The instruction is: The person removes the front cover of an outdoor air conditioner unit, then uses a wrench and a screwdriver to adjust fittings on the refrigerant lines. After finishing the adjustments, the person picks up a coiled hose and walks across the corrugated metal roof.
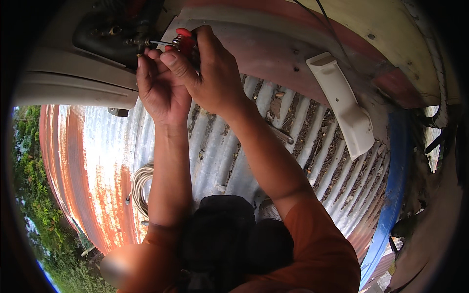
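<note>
My right hand (210, 73) has its grip clamped on a red-handled tool (184, 43), tip on a brass fitting (141, 44) in the dark recess. Left hand (159, 83), fingers curled, steadies it from below. White cover (344, 105) lies off right; coiled cable (140, 188) below on rusty corrugated roof (93, 161).

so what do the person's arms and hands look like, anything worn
Both hands, left and right, are bare: no gloves, and no rings or watch that show. The forearms are bare too. An orange short sleeve covers the right upper arm, and an orange sleeve edge shows at the left one. No markings can be made out on the fabric.
</note>
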Motion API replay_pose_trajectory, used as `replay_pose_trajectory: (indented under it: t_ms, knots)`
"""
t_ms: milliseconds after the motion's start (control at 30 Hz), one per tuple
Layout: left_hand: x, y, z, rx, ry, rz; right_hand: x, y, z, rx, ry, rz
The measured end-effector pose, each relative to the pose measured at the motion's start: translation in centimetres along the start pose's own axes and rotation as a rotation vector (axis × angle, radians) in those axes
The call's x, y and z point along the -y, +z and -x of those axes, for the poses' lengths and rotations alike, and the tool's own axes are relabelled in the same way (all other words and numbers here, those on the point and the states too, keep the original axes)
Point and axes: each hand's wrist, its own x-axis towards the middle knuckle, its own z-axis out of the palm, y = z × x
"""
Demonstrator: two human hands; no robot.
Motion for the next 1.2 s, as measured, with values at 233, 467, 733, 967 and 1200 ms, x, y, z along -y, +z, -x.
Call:
replay_pose_trajectory:
  t_ms: [233, 467, 733, 967, 1200]
  knots:
    - [0.18, -0.01, 0.09, 0.008, -0.004, 0.054, 0.3, -0.15, 0.05, 0.025, 0.053, -0.024]
    - [0.15, 0.06, 0.15, -0.021, -0.016, 0.046, 0.7, -0.38, 0.01, 0.049, 0.1, 0.005]
    - [0.26, 0.0, 0.12, -0.031, 0.018, 0.025, 0.9, -0.45, -0.05, 0.052, 0.109, -0.035]
    - [0.16, 0.0, 0.08, -0.034, 0.008, 0.053, 0.9, -0.47, -0.03, 0.05, 0.097, -0.021]
    - [0.27, 0.01, 0.11, -0.055, 0.022, 0.038, 0.71, -0.4, 0.05, 0.04, 0.082, -0.027]
